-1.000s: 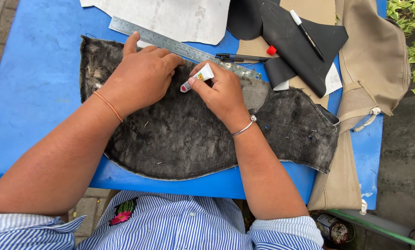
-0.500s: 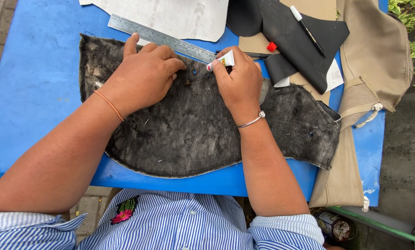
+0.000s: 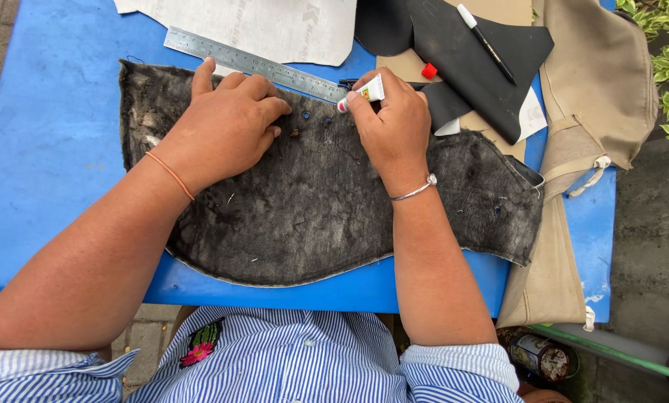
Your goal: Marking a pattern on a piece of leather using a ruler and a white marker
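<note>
Pressing flat with left hand [image 3: 226,127], fingers released, on one dark grey fuzzy fabric piece [image 3: 312,209]; pinching one small white glue tube [image 3: 364,92] in right hand [image 3: 394,127] beside one steel ruler [image 3: 252,66].

The right hand [image 3: 390,123] is displaced from its position one second earlier. It then rested near the middle of the dark fabric piece [image 3: 312,201], close to the left hand; it now sits further up and to the right, at the upper edge of the fabric beside the steel ruler [image 3: 252,63]. The small white tube [image 3: 364,93] travels with it: its tip, formerly pointing down-left onto the fabric, now lies at the ruler's end. Small dots on the fabric between the hands, previously covered, are now exposed.
</note>
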